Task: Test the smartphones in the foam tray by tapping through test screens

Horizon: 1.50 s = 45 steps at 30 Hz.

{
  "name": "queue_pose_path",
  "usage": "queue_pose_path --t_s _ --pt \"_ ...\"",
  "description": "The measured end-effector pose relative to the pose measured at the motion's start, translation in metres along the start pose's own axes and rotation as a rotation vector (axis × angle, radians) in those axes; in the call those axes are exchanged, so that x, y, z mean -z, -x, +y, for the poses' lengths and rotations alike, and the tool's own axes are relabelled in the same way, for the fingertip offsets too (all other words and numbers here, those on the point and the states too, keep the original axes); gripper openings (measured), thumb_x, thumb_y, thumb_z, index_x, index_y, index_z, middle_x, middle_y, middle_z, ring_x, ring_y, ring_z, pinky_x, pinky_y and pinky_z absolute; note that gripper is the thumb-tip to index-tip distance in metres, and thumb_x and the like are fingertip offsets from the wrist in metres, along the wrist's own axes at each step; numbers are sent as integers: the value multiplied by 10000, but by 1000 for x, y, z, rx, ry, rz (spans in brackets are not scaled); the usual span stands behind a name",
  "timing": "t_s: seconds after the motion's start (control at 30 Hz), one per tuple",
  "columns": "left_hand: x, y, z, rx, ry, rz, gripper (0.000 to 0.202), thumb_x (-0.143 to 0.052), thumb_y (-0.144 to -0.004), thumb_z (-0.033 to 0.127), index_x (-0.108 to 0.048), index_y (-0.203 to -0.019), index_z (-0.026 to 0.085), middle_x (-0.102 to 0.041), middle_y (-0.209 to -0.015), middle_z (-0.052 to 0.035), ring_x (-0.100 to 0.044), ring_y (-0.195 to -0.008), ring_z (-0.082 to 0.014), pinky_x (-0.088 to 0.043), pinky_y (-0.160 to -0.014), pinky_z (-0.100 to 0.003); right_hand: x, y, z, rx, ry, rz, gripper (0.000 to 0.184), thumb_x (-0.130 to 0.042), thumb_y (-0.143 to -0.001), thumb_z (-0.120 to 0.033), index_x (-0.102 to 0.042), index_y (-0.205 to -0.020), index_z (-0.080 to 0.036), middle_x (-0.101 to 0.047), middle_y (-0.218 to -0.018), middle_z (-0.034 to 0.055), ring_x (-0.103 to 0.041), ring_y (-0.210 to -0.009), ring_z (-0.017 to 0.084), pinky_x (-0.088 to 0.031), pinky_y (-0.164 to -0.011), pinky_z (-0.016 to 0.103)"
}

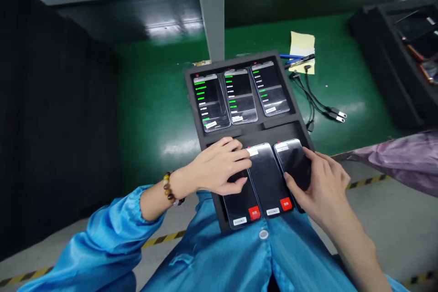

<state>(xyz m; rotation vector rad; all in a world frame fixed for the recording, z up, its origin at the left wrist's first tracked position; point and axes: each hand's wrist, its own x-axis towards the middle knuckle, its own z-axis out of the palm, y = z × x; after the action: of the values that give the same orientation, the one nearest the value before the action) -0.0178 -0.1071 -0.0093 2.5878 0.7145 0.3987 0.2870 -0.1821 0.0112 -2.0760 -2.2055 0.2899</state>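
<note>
A black foam tray (280, 127) rests at the table edge and over my lap, with smartphones in two rows. The far row has three lit smartphones: left (215, 112), middle (241, 93) and right (271, 86), showing green and white text lines. In the near row, the left smartphone (241, 205) and middle smartphone (267, 175) have dark screens with red squares. My left hand (222, 166) lies over these two, fingers loosely bent and thumb apart, holding nothing. My right hand (320, 180) grips the near right smartphone (296, 162) by its sides, thumb left, fingers right.
Behind the tray a grey post (214, 13) stands on the green tabletop (153, 100). To the right lie yellow paper (303, 43), pens (297, 60) and short USB cables (316, 102). A dark foam box (376, 64) with devices stands far right, near a purple sleeve (404, 159).
</note>
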Motion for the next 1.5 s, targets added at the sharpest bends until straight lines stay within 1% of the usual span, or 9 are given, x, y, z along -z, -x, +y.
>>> queue_pose_path --t_s 0.2,0.6,0.87,1.0,1.07,1.17,1.3,1.4,1.5 --pt "-1 2 -1 -2 17 -23 280 -633 -953 445 -724 -1079 212 -762 -1088 -54 -581 -960 -277 -428 -885 -462 -6 -5 -5 -60 23 25 706 -618 -963 -582 -502 -1532 -181 -667 -1388 208 -531 -1371 451 -380 -1107 620" --pt "-7 -1 0 10 -24 -13 353 -617 -977 525 -698 -991 182 -732 -1036 -96 -624 -1000 -299 -452 -899 -470 -7 -10 -14 -130 -5 116 610 -652 -905 -607 -604 -1344 -187 -717 -1189 181 -562 -1242 428 -400 -1026 570" --pt "-4 4 2 -68 -64 10 345 -639 -978 513 -743 -1075 199 -734 -1129 -100 -629 -1046 -301 -463 -959 -470 -6 -2 -14 -82 71 85 764 -622 -962 -582 -445 -1553 -131 -704 -1273 227 -530 -1303 458 -381 -1048 590" --pt "-5 3 1 -29 -28 2 347 -631 -978 510 -732 -1068 190 -728 -1116 -107 -627 -1048 -305 -463 -953 -478 -5 -4 -14 -77 54 108 761 -607 -971 -586 -441 -1568 -143 -706 -1258 212 -540 -1294 452 -378 -1050 585" --pt "-3 3 -1 39 26 51 284 -590 -1002 435 -715 -1070 190 -731 -1115 -105 -619 -1056 -298 -455 -971 -488 -1 -2 -16 -69 37 121 723 -580 -1000 -570 -449 -1569 -144 -700 -1295 220 -533 -1331 454 -371 -1062 586" --pt "4 5 -4 151 125 132 240 -475 -1037 272 -700 -1074 195 -727 -1106 -96 -601 -1071 -275 -440 -1016 -493 5 3 -23 -37 -39 163 604 -549 -1046 -517 -486 -1546 -185 -695 -1368 194 -533 -1385 427 -348 -1102 579" --pt "15 7 -12 168 211 98 299 -412 -1042 210 -710 -1065 209 -722 -1130 -95 -596 -1087 -265 -440 -1017 -488 2 10 -41 81 -109 131 514 -564 -1060 -463 -507 -1510 -222 -716 -1367 139 -561 -1358 375 -347 -1129 547" --pt "21 8 -22 176 212 98 319 -405 -1062 250 -721 -1072 208 -731 -1130 -97 -604 -1066 -267 -444 -989 -492 -5 10 -58 142 -54 92 566 -557 -1060 -469 -492 -1528 -158 -677 -1398 192 -540 -1370 389 -372 -1128 547" --pt "20 10 -29 166 241 195 346 -381 -1078 262 -721 -1047 203 -743 -1086 -97 -616 -1037 -260 -455 -971 -485 -10 6 -74 113 41 84 640 -554 -1055 -495 -494 -1534 -76 -644 -1391 255 -516 -1374 435 -372 -1136 583"
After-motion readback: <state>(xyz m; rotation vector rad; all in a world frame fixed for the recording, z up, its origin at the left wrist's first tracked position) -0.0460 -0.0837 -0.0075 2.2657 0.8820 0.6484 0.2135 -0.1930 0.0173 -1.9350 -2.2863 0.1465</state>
